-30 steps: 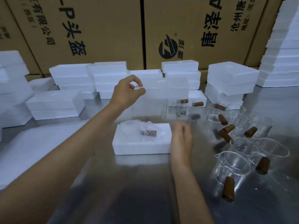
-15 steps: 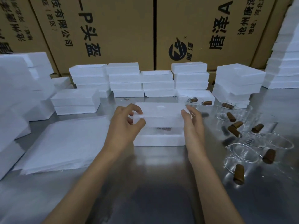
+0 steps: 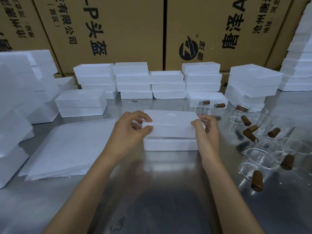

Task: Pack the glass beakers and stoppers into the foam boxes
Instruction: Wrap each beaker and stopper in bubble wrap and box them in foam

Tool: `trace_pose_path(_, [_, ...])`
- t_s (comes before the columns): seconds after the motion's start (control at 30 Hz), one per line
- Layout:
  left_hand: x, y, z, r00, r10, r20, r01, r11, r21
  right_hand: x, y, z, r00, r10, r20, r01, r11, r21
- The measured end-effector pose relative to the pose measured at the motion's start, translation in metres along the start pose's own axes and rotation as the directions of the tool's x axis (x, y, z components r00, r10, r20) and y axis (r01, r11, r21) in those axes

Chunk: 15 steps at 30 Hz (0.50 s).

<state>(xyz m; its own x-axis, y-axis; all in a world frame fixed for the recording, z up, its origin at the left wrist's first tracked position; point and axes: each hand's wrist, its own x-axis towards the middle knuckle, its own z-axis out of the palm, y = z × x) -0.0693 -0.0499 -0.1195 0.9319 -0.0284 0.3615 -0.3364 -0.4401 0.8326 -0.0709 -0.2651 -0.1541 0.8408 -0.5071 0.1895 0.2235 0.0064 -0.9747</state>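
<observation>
A white foam lid [image 3: 170, 123] sits just above the white foam box base [image 3: 170, 144] at the table's middle, a thin gap showing between them. My left hand [image 3: 130, 132] pinches the lid's left end and my right hand [image 3: 205, 130] grips its right end. The box's contents are hidden under the lid. To the right, several clear glass beakers [image 3: 260, 157] lie and stand with several brown stoppers [image 3: 257, 180] in and around them.
Stacks of white foam boxes [image 3: 133, 80] line the back and both sides, in front of large cardboard cartons [image 3: 108, 31]. A pile of thin white foam sheets [image 3: 67, 147] lies at the left on the steel table [image 3: 160, 191].
My left hand fetched a foam lid from the back and both hands brought it down over the open box, covering the wrapped beaker. The lid now sits lower, nearly on the base.
</observation>
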Motion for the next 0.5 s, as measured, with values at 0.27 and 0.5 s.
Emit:
trace_pose_path(0.27, [-0.0017, -0.0002, 0.0007, 0.998, -0.036, 0.045, 0.036, 0.999, 0.004, -0.0005, 0.0039, -0.0009, 0.999, -0.003, 0.038, 0.004, 1.0, -0.016])
trace_pose_path(0.5, [-0.0037, -0.0051, 0.0088, 0.979, -0.153, 0.135, 0.179, 0.961, -0.209, -0.0026, 0.0052, 0.0, 0.997, 0.015, 0.073, -0.014, 1.0, -0.021])
